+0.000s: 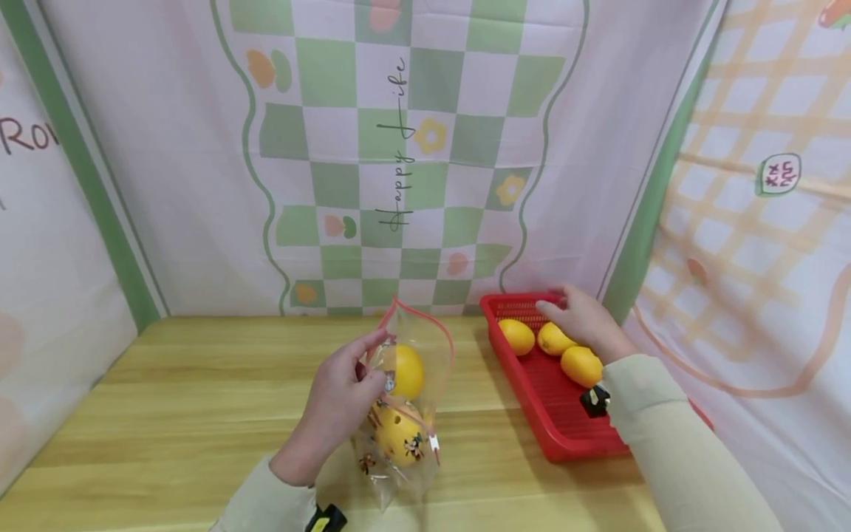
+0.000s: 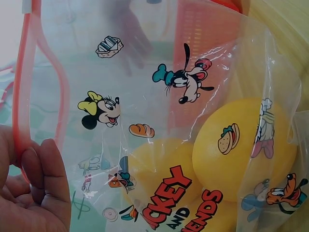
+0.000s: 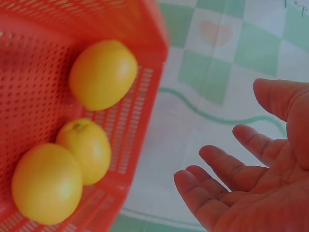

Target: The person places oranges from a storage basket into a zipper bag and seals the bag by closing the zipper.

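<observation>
A clear zip-top bag printed with cartoon characters stands on the wooden table, roughly in the middle of it and just left of a red perforated basket. The bag's long axis runs upright, tilted slightly, with its red zip mouth gaping open at the top and its sealed bottom resting on the table. Inside it lie two yellow lemons, an upper lemon and a lower lemon, one above the other and touching; the left wrist view shows them pressed together behind the printed film.

The left hand pinches the bag's red zip edge between thumb and fingers, holding the mouth open.

The basket sits on the right side of the table, against the backdrop, its long axis running from near to far. It holds three more lemons: a far lemon, a middle lemon and a near lemon, the last two touching.

The right hand hovers over the basket's far end, fingers relaxed and spread, palm empty, close above the middle lemon; whether it touches the fruit cannot be told.
</observation>
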